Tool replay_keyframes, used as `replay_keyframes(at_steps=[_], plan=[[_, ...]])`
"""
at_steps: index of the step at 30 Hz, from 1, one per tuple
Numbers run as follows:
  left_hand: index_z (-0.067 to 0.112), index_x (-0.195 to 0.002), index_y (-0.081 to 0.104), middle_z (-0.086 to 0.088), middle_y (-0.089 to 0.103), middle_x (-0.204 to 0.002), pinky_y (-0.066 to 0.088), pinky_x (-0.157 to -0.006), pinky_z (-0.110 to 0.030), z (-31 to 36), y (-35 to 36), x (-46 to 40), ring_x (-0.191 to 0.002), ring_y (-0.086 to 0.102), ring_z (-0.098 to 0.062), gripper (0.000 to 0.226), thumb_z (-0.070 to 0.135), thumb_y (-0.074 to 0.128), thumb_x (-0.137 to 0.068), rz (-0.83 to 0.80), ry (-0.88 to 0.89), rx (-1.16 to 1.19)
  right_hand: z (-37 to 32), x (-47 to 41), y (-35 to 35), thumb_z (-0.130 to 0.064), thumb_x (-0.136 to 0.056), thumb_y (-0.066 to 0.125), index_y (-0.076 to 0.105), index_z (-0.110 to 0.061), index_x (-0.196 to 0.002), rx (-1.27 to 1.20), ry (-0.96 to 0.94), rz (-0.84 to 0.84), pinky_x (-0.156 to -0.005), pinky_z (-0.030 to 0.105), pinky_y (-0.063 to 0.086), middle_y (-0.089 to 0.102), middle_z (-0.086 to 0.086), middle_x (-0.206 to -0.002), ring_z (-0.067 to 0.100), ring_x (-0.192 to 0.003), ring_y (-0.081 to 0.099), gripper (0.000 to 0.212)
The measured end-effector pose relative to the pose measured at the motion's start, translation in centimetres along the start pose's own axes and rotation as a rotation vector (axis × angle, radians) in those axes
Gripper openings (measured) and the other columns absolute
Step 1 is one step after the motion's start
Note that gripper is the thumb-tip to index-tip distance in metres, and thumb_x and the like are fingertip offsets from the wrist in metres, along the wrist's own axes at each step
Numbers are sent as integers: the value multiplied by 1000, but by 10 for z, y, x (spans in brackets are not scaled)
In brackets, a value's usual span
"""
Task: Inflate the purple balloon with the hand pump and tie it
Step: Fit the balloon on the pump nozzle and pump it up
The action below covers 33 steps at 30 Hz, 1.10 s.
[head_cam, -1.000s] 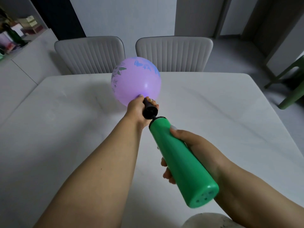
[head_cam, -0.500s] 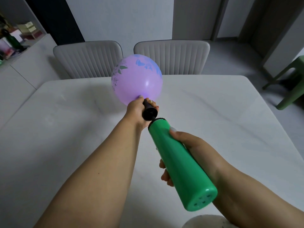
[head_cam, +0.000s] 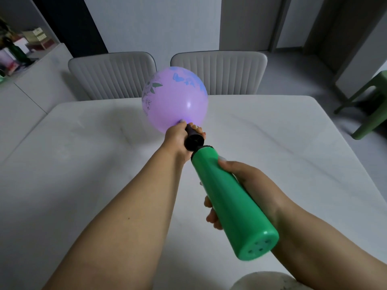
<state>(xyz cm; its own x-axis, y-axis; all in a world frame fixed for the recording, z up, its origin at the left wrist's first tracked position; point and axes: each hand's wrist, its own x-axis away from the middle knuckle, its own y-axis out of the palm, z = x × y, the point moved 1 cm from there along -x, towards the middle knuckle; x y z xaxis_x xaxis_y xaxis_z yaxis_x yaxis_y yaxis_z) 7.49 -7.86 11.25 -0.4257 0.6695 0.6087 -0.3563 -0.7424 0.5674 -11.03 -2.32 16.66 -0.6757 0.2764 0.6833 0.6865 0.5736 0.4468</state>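
While the left hand [head_cam: 176, 137] is pinching the purple balloon [head_cam: 174, 100] neck onto the nozzle above the surface [head_cam: 83, 155], the right hand [head_cam: 247, 185] is gripping the green pump [head_cam: 228, 197]; balloon likely light, soft, fragile, best held at neck.

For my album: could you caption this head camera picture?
Left hand pinches a purple balloon onto the black nozzle while right hand grips the green pump.
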Motion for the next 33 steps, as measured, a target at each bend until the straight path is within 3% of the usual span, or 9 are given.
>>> replay_keyframes(at_steps=[5, 14, 18, 26, 33], plan=[[11, -62, 38, 1, 42, -37, 38, -45, -15, -8, 6, 4, -28, 41, -12, 45, 28, 28, -103, -11, 8, -76, -15, -15, 9, -43, -88, 54, 55, 3, -114, -18, -40, 68, -41, 29, 53, 62, 20, -69, 31, -41, 63, 52], [11, -65, 39, 1, 40, -55, 38, -46, -16, 3, 1, 8, -38, 41, -12, 43, 27, 31, -103, 2, -3, -21, -3, 0, 6, -43, -86, 54, 55, 4, -112, -13, -8, -1, -43, 30, 53, 64, 20, -62, 32, -44, 63, 53], [11, -62, 38, 0, 41, -40, 37, -50, -20, -5, 6, 10, -30, 41, -13, 45, 27, 29, -104, -16, 16, -84, -14, -13, 12, -42, -88, 53, 55, 3, -113, -6, -47, 62, -41, 29, 53, 64, 20, -64, 32, -42, 63, 52], [11, -65, 40, 0, 43, -46, 40, -51, -21, 4, -5, 6, -28, 43, -13, 43, 29, 32, -103, 5, 7, -75, 11, 4, 2, -45, -85, 55, 57, 4, -111, 20, 1, -16, -47, 32, 54, 65, 21, -66, 34, -49, 64, 55], [11, -65, 39, 0, 42, -41, 39, -50, -20, -3, 3, 8, -30, 42, -14, 43, 29, 30, -103, -22, 24, -120, -10, -14, 12, -43, -87, 55, 55, 2, -117, 13, -61, 86, -43, 30, 53, 63, 21, -72, 32, -44, 64, 54]])
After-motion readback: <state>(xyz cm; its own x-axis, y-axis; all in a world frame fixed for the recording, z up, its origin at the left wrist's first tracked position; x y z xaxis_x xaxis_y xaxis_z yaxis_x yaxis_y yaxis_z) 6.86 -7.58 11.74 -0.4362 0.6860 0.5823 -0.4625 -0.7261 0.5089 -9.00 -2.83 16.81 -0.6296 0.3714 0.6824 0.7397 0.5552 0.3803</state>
